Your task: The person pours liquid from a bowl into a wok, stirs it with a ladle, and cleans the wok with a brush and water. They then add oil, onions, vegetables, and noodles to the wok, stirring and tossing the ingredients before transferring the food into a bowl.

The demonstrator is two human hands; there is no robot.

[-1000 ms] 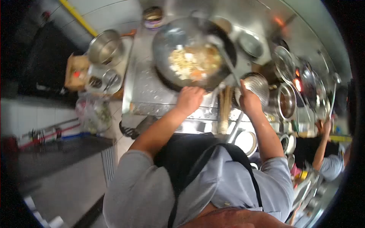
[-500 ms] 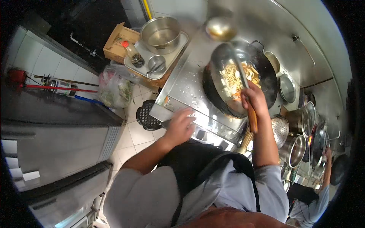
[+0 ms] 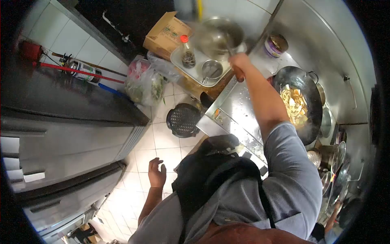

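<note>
My right hand is wrapped round the wooden handle of a ladle, whose metal end is blurred over a steel pot at the top. My left hand hangs over the tiled floor with nothing in it, fingers apart and slightly bent. To the right, a black wok holds noodles with pale and orange pieces. Beside the pot, a white tray carries a red-capped bottle and a small metal pot.
A cardboard box stands behind the tray. Plastic bags of greens lie left of it. A black perforated basket is near the counter's corner. A can stands behind the wok. Another person's arm shows at lower right.
My right hand has moved with the ladle from over the wok to the steel pot. My left hand has left the counter edge and dropped to the lower left. The view has shifted.
</note>
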